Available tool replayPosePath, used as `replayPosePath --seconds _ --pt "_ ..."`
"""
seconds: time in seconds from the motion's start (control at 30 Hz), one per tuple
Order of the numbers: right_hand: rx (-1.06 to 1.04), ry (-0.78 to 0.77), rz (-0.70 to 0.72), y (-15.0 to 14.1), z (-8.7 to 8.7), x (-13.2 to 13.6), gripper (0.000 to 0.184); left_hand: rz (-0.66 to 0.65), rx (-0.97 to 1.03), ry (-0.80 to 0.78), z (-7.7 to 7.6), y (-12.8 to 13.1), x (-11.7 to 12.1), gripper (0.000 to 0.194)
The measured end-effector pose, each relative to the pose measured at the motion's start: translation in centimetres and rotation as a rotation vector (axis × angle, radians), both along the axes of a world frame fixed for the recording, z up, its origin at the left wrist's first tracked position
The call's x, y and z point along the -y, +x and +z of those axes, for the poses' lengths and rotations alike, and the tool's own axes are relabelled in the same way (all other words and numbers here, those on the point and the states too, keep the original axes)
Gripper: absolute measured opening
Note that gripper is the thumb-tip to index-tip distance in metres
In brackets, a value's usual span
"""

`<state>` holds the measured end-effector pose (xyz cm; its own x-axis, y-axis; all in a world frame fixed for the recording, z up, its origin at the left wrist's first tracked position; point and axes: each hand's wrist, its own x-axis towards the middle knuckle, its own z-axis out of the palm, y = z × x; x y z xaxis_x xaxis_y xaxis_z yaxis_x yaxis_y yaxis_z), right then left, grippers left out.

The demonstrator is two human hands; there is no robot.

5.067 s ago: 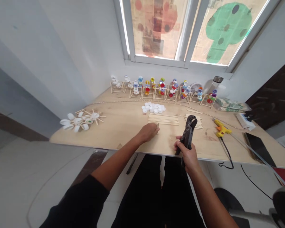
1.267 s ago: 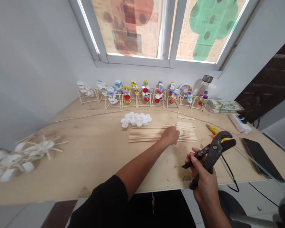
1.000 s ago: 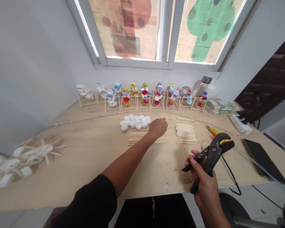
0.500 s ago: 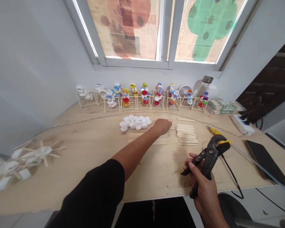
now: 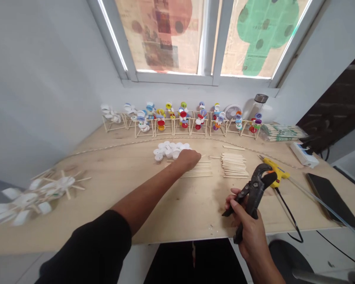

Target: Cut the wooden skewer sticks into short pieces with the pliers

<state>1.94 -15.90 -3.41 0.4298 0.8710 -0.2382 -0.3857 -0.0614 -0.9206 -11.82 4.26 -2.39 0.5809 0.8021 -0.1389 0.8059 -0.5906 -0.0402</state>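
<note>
My left hand (image 5: 188,161) is closed above the row of long thin wooden sticks (image 5: 199,170), just right of the white bottle caps (image 5: 169,150). A thin stick end (image 5: 203,156) pokes out past its fingers; the rest is hidden. My right hand (image 5: 248,221) grips a black pipe cutter (image 5: 253,195) by its handles, jaws pointing up and away from me. Beyond the cutter lies a pile of shorter cut sticks (image 5: 234,165), with one short stick (image 5: 214,157) to its left.
Behind the cutter lies a yellow glue gun (image 5: 279,172), its cord trailing down. A dark phone (image 5: 333,201) and a power strip (image 5: 304,154) are on the right. Small cap-and-stick wheels on frames (image 5: 183,120) line the wall. White cap wheels (image 5: 26,201) lie at left.
My left hand has moved left, away from the short stick pile, with the thin stick end at its fingers. The right hand keeps its hold on the cutter. The view has shifted slightly.
</note>
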Motion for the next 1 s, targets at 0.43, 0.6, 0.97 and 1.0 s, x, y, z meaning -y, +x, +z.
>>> replayPosePath --seconds 0.43,0.6,0.97,1.0 --pt "0.046 0.010 0.039 -1.6 0.2 0.5 0.043 -0.011 0.173 0.101 3.6 -3.0 6.8 0.021" --pt "0.132 0.049 0.112 -2.9 0.7 -0.1 0.039 -0.164 0.807 -0.263 3.8 -4.6 12.5 0.013" --pt "0.371 0.087 0.235 -4.6 0.7 -1.0 0.035 0.246 1.581 -0.935 1.3 -4.8 14.2 0.018" --pt "0.371 0.075 0.249 -4.8 0.6 -0.9 0.035 0.309 1.665 -0.938 1.1 -4.8 14.2 0.020"
